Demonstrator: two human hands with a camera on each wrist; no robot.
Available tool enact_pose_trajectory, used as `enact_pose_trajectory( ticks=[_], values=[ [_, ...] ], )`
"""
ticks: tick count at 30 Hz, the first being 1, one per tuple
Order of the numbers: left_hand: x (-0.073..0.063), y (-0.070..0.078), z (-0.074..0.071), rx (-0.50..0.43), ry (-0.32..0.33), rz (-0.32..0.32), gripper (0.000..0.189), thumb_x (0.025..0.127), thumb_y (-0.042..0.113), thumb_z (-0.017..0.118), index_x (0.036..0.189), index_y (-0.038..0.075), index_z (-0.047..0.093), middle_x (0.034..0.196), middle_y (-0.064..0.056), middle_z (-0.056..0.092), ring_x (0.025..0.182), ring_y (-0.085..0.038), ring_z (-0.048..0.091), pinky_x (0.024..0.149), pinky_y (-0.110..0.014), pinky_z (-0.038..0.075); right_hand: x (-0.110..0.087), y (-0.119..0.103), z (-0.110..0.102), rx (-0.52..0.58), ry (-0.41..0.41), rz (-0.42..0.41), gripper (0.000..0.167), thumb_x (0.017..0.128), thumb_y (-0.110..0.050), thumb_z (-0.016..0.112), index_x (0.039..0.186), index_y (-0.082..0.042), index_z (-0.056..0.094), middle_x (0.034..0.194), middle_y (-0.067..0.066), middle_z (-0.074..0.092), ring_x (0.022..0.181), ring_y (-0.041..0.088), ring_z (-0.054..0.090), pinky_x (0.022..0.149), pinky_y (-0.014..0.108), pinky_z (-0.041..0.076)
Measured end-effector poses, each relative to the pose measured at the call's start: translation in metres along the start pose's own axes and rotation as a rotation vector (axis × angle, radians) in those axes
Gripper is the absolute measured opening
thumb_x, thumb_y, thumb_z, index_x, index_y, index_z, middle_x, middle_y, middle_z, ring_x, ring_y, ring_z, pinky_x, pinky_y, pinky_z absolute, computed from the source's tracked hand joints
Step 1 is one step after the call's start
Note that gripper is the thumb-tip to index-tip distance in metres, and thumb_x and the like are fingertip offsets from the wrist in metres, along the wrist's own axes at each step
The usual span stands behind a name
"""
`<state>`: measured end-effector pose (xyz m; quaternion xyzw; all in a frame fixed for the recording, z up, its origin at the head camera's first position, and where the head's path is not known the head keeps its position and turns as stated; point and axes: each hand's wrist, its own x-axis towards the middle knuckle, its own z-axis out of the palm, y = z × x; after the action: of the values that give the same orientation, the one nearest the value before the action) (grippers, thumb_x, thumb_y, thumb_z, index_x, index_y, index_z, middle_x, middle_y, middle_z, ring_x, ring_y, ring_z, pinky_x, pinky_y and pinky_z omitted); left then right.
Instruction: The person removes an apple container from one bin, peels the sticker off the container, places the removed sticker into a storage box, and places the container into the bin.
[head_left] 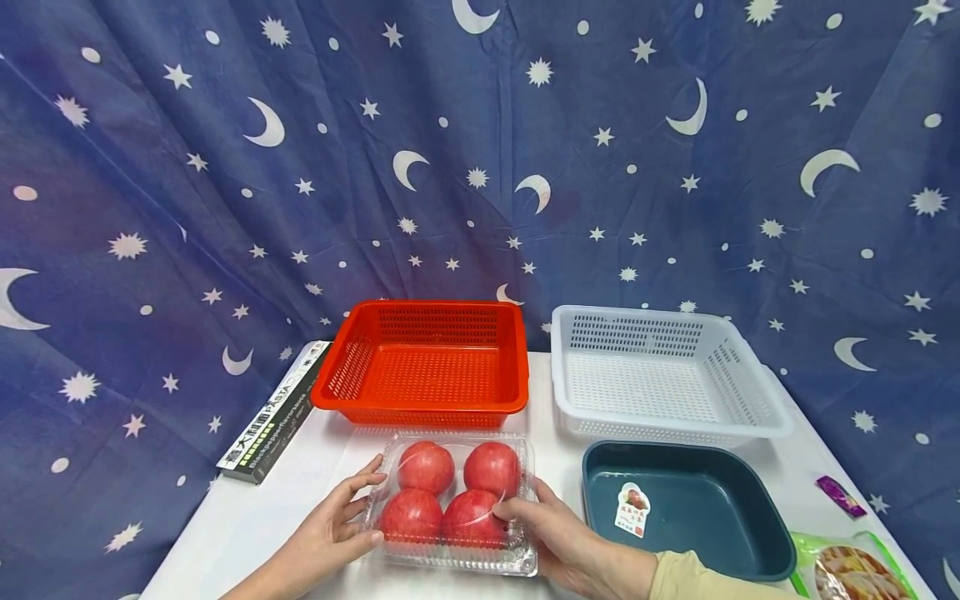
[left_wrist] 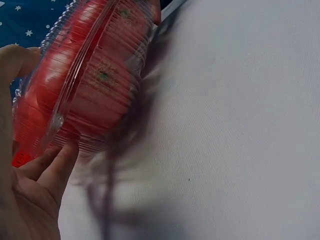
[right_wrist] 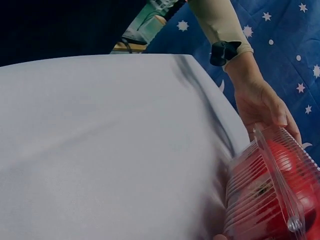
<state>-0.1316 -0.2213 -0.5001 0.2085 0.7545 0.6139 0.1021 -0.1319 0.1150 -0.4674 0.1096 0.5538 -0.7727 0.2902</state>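
Observation:
A clear plastic clamshell box (head_left: 459,560) of several red apples (head_left: 427,467) is held between both hands at the near middle of the white table. My left hand (head_left: 330,529) grips its left side, fingers spread along the edge and thumb at the near corner. In the left wrist view, the fingers of this hand (left_wrist: 42,187) reach under the box's ribbed wall. My right hand (head_left: 562,537) holds the right side, its thumb over the lid and its other fingers mostly hidden. The right wrist view shows the box (right_wrist: 265,200) with the left hand (right_wrist: 260,102) beyond it.
Behind the box stands a red basket (head_left: 435,414), with a white basket (head_left: 675,425) to its right. A dark teal tub (head_left: 690,508) sits right of the hands. Further out are a pasta box (head_left: 277,417), a purple packet (head_left: 841,497) and a green food bag (head_left: 806,550).

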Motion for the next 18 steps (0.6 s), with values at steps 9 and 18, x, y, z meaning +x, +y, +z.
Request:
enact_pose_trajectory(
  ticks=[9,18],
  values=[
    [-0.003,0.011,0.001,0.064,-0.024,0.036,0.062,0.094,0.005,0.073,0.148,-0.001,0.042,0.167,-0.022,0.017,0.132,-0.026,0.054,0.096,-0.03,0.053,-0.004,0.001,-0.004,-0.025,-0.004,0.004,0.095,0.088,-0.022,0.068,0.16,-0.005,0.008,0.141,0.028,0.046,0.117,0.037,0.054,0.099,0.053,0.052],
    [-0.003,0.025,0.002,0.15,-0.04,0.189,0.058,0.098,-0.001,0.064,0.152,0.007,0.043,0.165,-0.023,0.023,0.129,-0.023,0.057,0.093,-0.033,0.055,-0.018,-0.005,-0.01,-0.035,-0.045,-0.079,0.083,0.094,-0.027,0.062,0.159,-0.004,0.014,0.132,0.018,0.055,0.11,0.03,0.057,0.092,0.041,0.054]
  ],
)
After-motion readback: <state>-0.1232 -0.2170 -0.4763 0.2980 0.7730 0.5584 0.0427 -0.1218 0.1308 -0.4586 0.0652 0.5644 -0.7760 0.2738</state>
